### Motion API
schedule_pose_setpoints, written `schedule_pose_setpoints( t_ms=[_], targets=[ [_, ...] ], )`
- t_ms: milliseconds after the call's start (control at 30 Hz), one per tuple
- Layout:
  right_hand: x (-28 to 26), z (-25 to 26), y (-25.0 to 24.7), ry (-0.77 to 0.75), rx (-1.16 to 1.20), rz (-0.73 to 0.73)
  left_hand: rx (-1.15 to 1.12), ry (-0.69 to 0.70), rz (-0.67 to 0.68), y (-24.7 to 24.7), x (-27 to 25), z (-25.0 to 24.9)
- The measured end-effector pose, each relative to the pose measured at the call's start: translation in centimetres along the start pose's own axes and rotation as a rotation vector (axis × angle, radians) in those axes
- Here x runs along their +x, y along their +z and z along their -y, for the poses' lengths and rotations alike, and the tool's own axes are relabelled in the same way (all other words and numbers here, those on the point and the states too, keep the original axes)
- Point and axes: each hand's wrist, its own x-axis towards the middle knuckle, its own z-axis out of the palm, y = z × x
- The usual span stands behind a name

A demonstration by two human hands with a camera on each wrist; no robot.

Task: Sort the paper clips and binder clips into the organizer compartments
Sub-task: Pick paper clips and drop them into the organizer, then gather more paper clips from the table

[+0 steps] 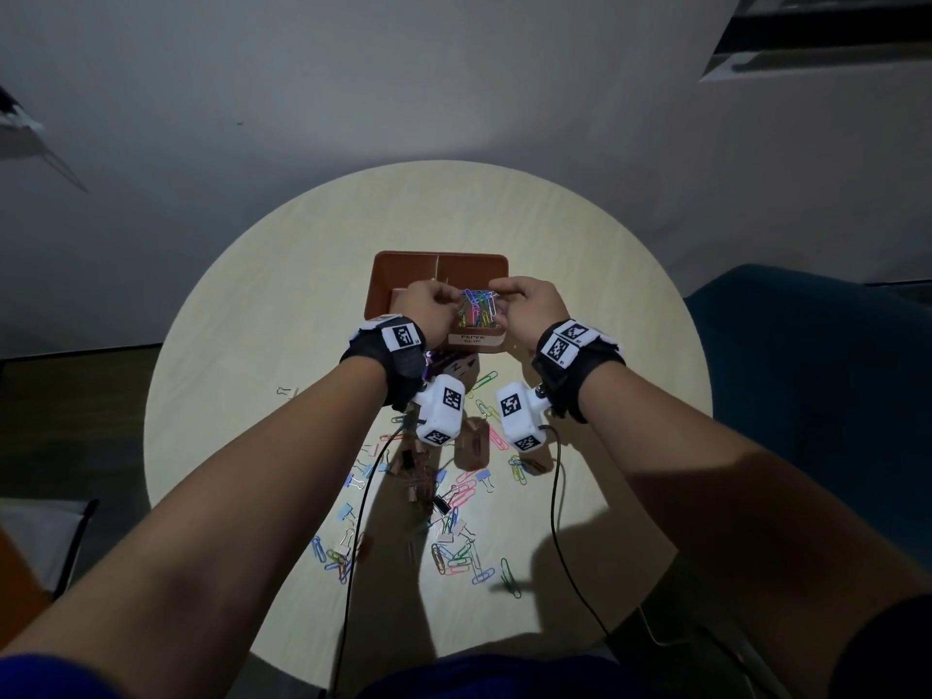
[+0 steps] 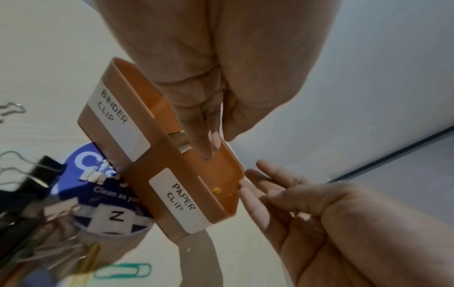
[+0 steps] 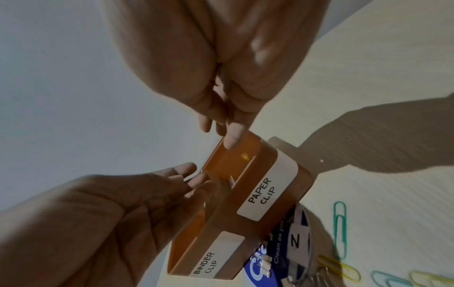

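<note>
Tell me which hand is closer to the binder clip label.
Left. The left hand hangs just above the binder clip label; the right hand sits beyond the paper clip label.

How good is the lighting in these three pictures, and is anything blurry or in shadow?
Head view: dim room, a bright pool of light on the round table, forearm shadows falling across the loose clips, edges bowed by the wide lens. Left wrist view: the near binder clips are soft, the organizer labels sharp. Right wrist view: left hand in shade, a dark arm shadow on the table.
</note>
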Motion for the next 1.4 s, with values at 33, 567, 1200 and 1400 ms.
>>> schedule_pose_setpoints(
  t_ms=[33, 567, 1200, 1400],
  targets=[
    [-0.1, -0.2, -0.2, -0.009, -0.021, -0.006, -0.003, -0.001, 0.005, 0.0, -0.4, 0.1],
    [-9.4, -10.8, -5.1, 0.046, -0.563, 0.133, 0.541, 0.043, 0.248, 1.6, -9.5, 8.8],
    [-11.3, -16.3, -4.7, -0.037, -0.827, 0.129, 0.446, -0.157, -0.070, -4.5, -16.9, 17.2],
    [-10.9, -16.1, -4.5, -0.019, -0.855, 0.163, 0.393, -0.235, -0.242, -8.6, -16.9, 21.3]
  ],
)
